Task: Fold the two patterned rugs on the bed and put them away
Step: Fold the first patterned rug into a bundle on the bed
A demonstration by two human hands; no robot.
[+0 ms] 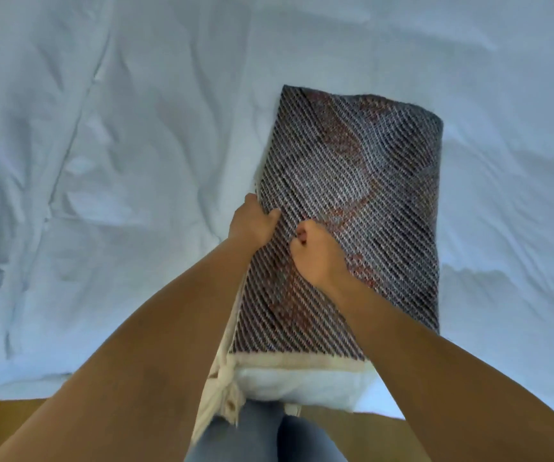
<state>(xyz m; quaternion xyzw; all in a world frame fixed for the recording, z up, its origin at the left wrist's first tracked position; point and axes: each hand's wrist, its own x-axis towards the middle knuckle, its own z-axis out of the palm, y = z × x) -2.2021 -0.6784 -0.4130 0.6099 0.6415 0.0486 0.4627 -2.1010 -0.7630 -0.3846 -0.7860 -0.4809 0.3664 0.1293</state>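
Head view: one folded patterned rug [352,201] visible, dark diagonal weave with reddish motifs, cream border, lying on the white bedsheet [102,161] at the near bed edge. Left hand [252,223] clamps the rug's left edge, thumb on top. Right hand [315,253], fisted, pinches the top layer beside it.

The left hand [252,225] hides its fingers under the folded rug's [352,201] left edge. Only 1 rug shows. The right hand [315,255] is curled, its grip unclear. The bed [135,128] runs past 3 edges.
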